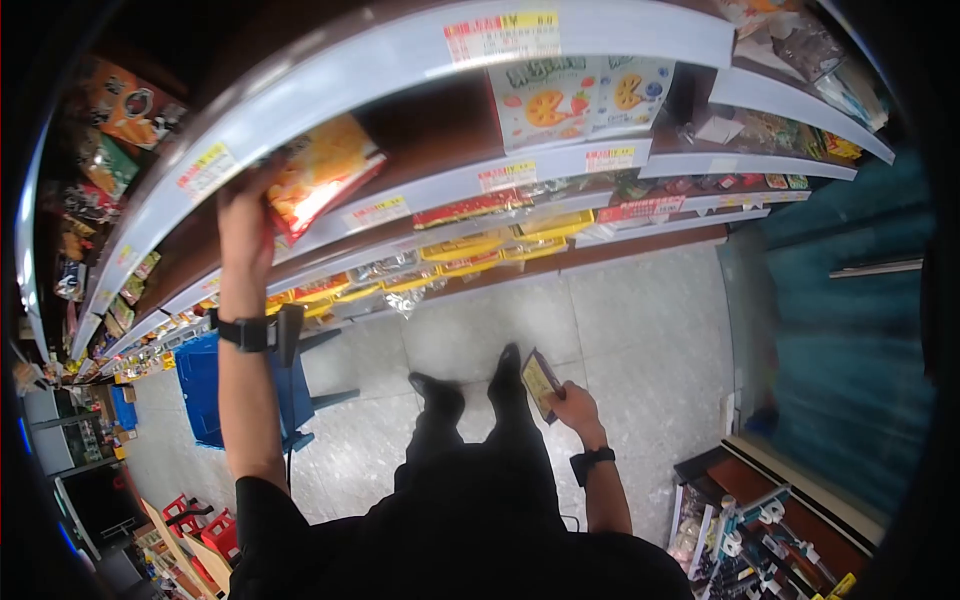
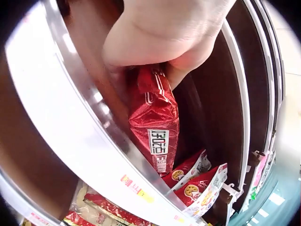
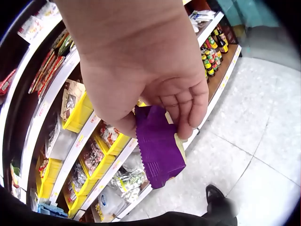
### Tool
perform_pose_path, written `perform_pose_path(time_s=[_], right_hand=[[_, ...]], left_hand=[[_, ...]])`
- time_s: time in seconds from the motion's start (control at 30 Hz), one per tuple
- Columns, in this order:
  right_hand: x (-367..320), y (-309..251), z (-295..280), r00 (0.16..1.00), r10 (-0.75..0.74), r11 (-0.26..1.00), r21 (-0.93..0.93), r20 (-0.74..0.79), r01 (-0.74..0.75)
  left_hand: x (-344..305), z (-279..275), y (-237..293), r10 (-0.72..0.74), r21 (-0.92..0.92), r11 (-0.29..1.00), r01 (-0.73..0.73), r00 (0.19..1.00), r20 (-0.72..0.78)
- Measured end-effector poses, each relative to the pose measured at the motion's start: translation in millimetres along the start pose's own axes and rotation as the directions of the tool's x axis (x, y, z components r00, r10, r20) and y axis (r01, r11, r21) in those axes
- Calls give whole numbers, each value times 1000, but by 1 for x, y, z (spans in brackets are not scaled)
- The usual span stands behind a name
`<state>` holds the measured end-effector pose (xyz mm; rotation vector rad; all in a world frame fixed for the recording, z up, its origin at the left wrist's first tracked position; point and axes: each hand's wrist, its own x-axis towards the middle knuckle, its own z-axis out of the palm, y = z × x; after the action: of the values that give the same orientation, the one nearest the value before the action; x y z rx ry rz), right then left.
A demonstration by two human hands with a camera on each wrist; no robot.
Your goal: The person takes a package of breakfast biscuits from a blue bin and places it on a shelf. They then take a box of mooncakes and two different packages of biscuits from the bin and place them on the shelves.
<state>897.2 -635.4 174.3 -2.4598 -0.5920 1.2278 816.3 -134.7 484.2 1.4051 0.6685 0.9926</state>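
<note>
My left hand (image 1: pixel 246 228) reaches in over a shelf edge and grips a shiny red snack bag (image 1: pixel 325 172). In the left wrist view, the bag (image 2: pixel 154 117) hangs below the fingers, its printed date side facing the camera. The fingertips are partly hidden behind it. Down by my legs, my right hand (image 1: pixel 578 415) pinches a small flat packet (image 1: pixel 541 384) between thumb and fingers. The right wrist view shows the packet's purple back (image 3: pixel 161 148) with a crimped edge. Red cookie packs (image 2: pixel 200 188) stand farther along the left hand's shelf.
White cookie-print packs (image 1: pixel 545 105) stand on the shelf to the right. Yellow bins (image 1: pixel 465 250) of packaged goods line the lower shelves. A blue plastic stool (image 1: pixel 200 390) stands at left on the grey floor (image 1: pixel 640 330). A teal curtain-like surface (image 1: pixel 850 340) hangs at right.
</note>
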Motion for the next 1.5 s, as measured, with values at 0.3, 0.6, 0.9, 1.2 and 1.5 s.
perform_pose_path(time_s=[0.3,0.6,0.9,1.2,1.5], right_hand=[[-25,15,-10,990,128,991,56,-54,-125],[-36,31,0,984,145,987,80,-102,-137],[-46,12,-18,983,153,983,119,-105,-140],[-34,7,-14,989,97,994,69,-110,-90],[-24,-3,-17,984,-102,981,149,-149,124]], left_hand=[[42,20,-24,-324,-48,940,336,930,177],[28,34,4,-225,519,848,108,960,167],[-19,45,23,79,642,708,-294,936,342],[-35,25,4,201,669,536,-514,848,490],[-69,33,19,430,736,345,-583,795,428]])
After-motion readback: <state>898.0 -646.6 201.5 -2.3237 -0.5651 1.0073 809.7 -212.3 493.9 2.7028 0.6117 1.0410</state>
